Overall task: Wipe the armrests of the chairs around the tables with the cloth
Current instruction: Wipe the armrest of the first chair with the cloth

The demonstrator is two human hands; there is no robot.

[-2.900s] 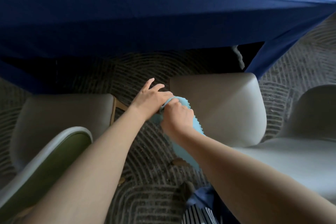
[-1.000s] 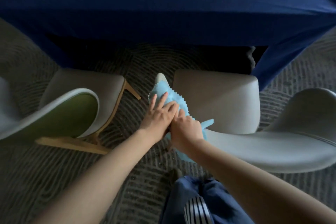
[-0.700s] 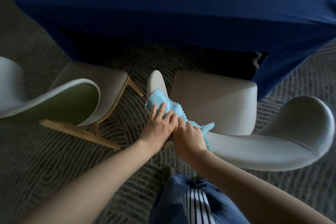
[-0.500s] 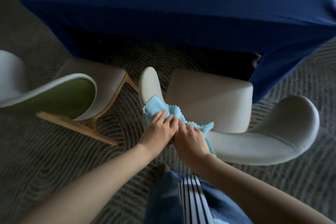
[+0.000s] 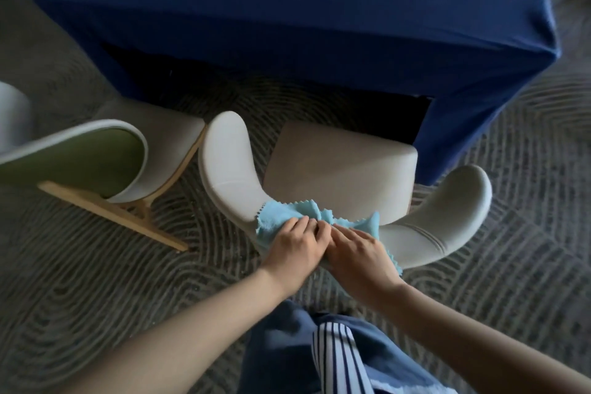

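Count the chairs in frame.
2: centre chair, at the blue table, with left hand and right hand on the cloth at its armrest; left chair, green-backed. The pale shape at the far-left edge may be its arm or a third chair.

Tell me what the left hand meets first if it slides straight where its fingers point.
More of the cloth it grips: the bunched fold just ahead of the left hand. Beyond that, probably the chair's seat cushion, though depth is unclear.
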